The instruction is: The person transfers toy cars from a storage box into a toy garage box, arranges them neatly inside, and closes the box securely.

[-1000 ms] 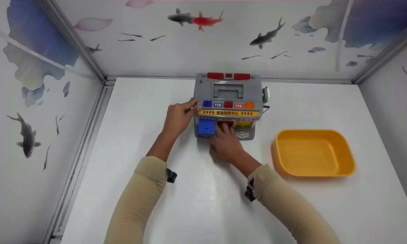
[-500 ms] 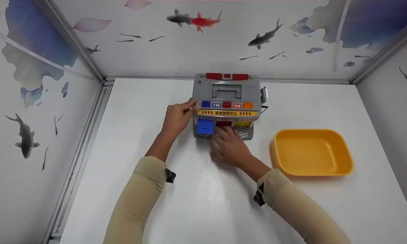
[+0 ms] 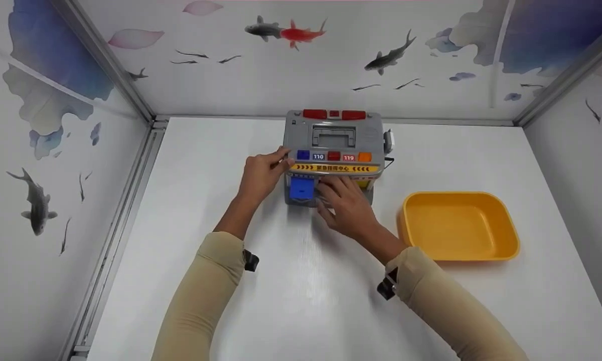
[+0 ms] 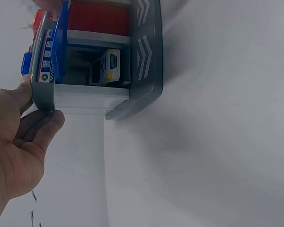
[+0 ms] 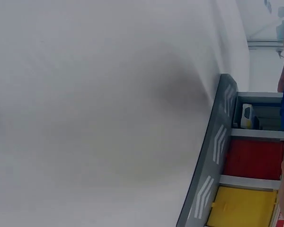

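A grey toy emergency station [image 3: 298, 135] stands at the back of the table, with coloured buttons, red roof lights and several garage bays in front. Its blue door [image 3: 301, 189] is raised, and a small white toy car [image 4: 110, 66] sits in that bay. The red door [image 5: 253, 159] and yellow door [image 5: 243, 208] are down. My left hand [image 3: 261, 175] grips the left edge of the station's roof between thumb and fingers. My right hand [image 3: 348, 208] is at the front, fingers stretched up toward the roof's lower edge beside the blue door; its fingertips are partly hidden.
A yellow plastic tub [image 3: 459, 228] stands on the white table [image 3: 291, 306] to the right of the station. Printed wall panels [image 3: 326, 75] enclose the back and sides, and a small crank sticks out on the station's right side.
My right hand has drawn back slightly from the bay, then moved up and right across the red door. My left hand keeps its grip; the blue door stays raised.
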Action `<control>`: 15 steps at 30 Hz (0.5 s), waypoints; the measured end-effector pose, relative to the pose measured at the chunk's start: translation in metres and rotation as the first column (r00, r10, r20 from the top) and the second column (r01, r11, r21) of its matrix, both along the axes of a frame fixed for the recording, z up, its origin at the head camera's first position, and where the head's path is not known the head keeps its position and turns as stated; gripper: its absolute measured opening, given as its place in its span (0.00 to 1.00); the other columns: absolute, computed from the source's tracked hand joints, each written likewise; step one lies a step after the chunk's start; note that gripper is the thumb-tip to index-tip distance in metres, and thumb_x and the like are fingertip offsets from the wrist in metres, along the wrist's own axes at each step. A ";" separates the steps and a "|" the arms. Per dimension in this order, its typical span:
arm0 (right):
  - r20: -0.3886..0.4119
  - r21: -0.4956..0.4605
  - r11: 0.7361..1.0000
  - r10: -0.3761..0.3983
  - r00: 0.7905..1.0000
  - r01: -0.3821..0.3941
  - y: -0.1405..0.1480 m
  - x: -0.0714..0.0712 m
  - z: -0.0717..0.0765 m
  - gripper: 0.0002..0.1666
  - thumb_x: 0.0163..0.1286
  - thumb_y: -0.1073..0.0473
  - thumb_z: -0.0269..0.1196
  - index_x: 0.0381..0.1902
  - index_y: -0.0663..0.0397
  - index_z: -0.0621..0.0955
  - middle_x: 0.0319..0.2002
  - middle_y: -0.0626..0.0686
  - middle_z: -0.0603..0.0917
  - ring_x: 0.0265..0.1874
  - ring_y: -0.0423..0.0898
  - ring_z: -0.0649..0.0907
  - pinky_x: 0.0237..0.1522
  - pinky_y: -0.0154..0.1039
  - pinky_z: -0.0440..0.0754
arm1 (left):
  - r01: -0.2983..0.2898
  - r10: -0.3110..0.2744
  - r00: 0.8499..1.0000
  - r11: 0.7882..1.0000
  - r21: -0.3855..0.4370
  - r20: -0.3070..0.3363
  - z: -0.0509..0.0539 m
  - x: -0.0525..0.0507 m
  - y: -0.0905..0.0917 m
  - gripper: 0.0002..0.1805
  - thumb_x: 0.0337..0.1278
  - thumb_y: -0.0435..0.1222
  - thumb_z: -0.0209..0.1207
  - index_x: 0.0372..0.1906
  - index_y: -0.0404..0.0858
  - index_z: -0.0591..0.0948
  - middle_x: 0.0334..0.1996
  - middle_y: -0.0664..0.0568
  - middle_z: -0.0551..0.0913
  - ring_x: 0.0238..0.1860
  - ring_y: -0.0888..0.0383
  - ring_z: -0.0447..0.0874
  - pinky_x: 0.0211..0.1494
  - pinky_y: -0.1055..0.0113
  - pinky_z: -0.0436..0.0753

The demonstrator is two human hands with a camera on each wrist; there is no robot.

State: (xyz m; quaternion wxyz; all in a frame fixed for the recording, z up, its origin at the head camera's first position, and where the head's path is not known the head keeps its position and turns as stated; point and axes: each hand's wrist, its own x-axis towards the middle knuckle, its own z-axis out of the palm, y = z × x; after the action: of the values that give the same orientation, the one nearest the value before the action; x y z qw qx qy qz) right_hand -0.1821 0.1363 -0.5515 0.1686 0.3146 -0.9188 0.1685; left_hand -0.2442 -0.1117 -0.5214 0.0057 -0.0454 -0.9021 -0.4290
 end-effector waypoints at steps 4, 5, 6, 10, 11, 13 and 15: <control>-0.054 -0.005 1.000 -0.007 0.998 0.007 -0.012 -0.006 0.009 0.27 0.77 0.50 0.73 0.68 0.53 0.84 0.66 0.56 0.83 0.67 0.56 0.81 0.77 0.57 0.81 | 0.005 -0.005 1.000 1.000 -0.011 -0.014 0.000 0.000 0.000 0.26 0.79 0.53 0.64 0.73 0.49 0.85 0.71 0.48 0.83 0.66 0.49 0.91 0.65 0.56 0.92; -0.064 0.007 1.000 -0.015 0.998 0.016 -0.015 -0.008 0.010 0.28 0.77 0.48 0.74 0.70 0.52 0.83 0.68 0.56 0.83 0.68 0.56 0.81 0.77 0.58 0.81 | 0.010 -0.010 1.000 1.000 -0.015 -0.019 0.000 -0.001 0.000 0.26 0.79 0.53 0.64 0.73 0.49 0.85 0.71 0.48 0.83 0.66 0.49 0.91 0.64 0.56 0.92; -0.068 0.025 0.999 -0.028 0.997 0.030 -0.018 -0.010 0.011 0.31 0.77 0.47 0.74 0.72 0.52 0.83 0.69 0.56 0.82 0.70 0.57 0.80 0.77 0.59 0.80 | 0.013 -0.013 1.000 1.000 -0.014 -0.024 0.001 -0.001 0.000 0.26 0.79 0.53 0.64 0.73 0.49 0.85 0.71 0.48 0.83 0.65 0.50 0.92 0.62 0.56 0.92; -0.096 0.141 0.985 -0.088 0.992 0.101 -0.029 -0.014 0.010 0.41 0.76 0.43 0.75 0.79 0.50 0.77 0.74 0.55 0.79 0.74 0.58 0.77 0.76 0.61 0.79 | 0.019 -0.019 1.000 1.000 -0.011 -0.024 0.000 -0.001 0.001 0.25 0.80 0.52 0.64 0.73 0.48 0.84 0.71 0.46 0.84 0.58 0.54 0.95 0.57 0.56 0.93; -0.108 0.161 0.980 -0.097 0.989 0.114 -0.031 -0.014 0.008 0.42 0.75 0.42 0.75 0.80 0.50 0.76 0.74 0.55 0.79 0.75 0.58 0.76 0.75 0.61 0.80 | 0.018 -0.018 1.000 1.000 -0.007 -0.023 0.000 -0.001 0.001 0.25 0.80 0.52 0.64 0.73 0.48 0.84 0.71 0.46 0.84 0.56 0.54 0.95 0.55 0.56 0.93; -0.137 0.184 0.974 -0.106 0.985 0.130 -0.035 -0.015 0.005 0.44 0.74 0.43 0.77 0.80 0.50 0.75 0.75 0.55 0.79 0.75 0.58 0.77 0.73 0.60 0.80 | 0.014 -0.014 1.000 1.000 -0.001 -0.020 0.000 0.000 0.000 0.25 0.80 0.51 0.64 0.73 0.48 0.84 0.70 0.46 0.84 0.54 0.56 0.94 0.55 0.57 0.93; -0.166 0.191 0.971 -0.110 0.980 0.141 -0.037 -0.017 0.002 0.45 0.73 0.43 0.78 0.80 0.51 0.75 0.75 0.55 0.81 0.74 0.58 0.77 0.71 0.60 0.80 | 0.013 -0.013 1.000 1.000 0.002 -0.018 -0.001 0.000 0.000 0.25 0.81 0.51 0.64 0.74 0.48 0.84 0.70 0.46 0.84 0.54 0.55 0.94 0.56 0.56 0.93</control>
State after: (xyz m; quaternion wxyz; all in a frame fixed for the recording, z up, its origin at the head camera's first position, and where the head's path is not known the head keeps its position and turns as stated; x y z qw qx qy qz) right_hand -0.1987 0.0991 -0.5498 0.2167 0.2833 -0.9334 0.0387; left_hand -0.2443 -0.1117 -0.5223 0.0111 -0.0552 -0.9014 -0.4294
